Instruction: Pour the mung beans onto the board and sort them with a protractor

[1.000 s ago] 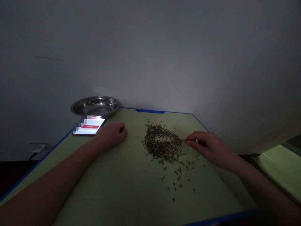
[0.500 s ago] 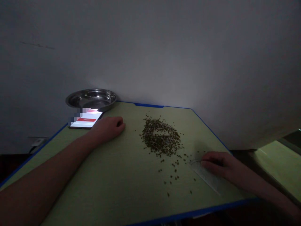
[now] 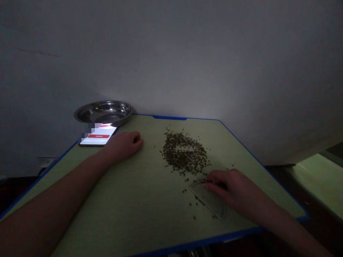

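Observation:
A heap of small dark seeds [image 3: 184, 155] lies on a green table [image 3: 139, 200] with a blue edge. My right hand [image 3: 230, 189] rests at the heap's near side, fingers pressed onto a flat clear plastic piece [image 3: 207, 198] that lies among stray seeds. My left hand [image 3: 124, 144] lies curled on the table left of the heap, holding nothing that I can see, next to a lit phone [image 3: 98, 137].
A steel bowl [image 3: 104, 112] stands at the table's far left corner, against a plain wall. A second green surface [image 3: 318, 178] shows at the right, across a dark gap.
My right hand left the heap's right side, dropped to the near right of the table, then slid left with the clear plastic piece under its fingers. The left hand stayed put.

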{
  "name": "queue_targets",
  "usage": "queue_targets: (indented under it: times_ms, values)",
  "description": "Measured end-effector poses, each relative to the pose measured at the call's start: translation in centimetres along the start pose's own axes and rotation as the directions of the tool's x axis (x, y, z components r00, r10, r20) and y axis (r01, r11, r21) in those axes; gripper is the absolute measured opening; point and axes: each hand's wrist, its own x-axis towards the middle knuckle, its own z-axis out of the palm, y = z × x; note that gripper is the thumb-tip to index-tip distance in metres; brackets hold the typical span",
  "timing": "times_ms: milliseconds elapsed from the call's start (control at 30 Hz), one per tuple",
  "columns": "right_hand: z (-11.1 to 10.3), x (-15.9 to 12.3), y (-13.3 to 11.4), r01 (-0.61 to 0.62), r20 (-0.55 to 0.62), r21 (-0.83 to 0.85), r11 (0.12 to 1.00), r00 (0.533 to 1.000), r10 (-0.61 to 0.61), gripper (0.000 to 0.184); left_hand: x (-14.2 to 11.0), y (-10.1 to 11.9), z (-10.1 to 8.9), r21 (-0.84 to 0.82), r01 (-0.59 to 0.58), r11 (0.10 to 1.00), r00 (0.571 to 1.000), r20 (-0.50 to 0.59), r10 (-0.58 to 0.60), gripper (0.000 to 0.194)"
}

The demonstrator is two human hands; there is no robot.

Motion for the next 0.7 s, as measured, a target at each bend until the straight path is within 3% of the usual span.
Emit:
queue_targets:
  times_ms: [133, 400, 600, 700]
  values:
    - [0.0, 0.4, -0.8, 0.032, -0.009, 0.011, 0.999, 0.999, -0.032, 0.021, 0.0, 0.1, -0.1, 0.004, -0.01, 1.0, 1.0, 0.007, 0.01, 0.034]
    - [-0.4, 1.2, 0.4, 0.064, -0.023, 0.033, 0.997, 0.998, -0.063, 0.023, 0.0, -0.1, 0.1, -0.001, -0.017, 1.0, 1.0, 0.009, 0.017, 0.033]
    - [0.1, 1.9, -1.5, 0.129, -0.009, 0.025, 0.991, 0.992, -0.129, 0.016, 0.0, -0.2, 0.2, 0.002, -0.012, 1.0, 1.0, 0.006, 0.012, 0.034]
    - [-0.1, 1.4, -1.2, 0.165, -0.001, 0.071, 0.984, 0.986, -0.165, 0.019, 0.1, -0.3, 0.2, -0.003, -0.014, 1.0, 1.0, 0.005, 0.014, 0.034]
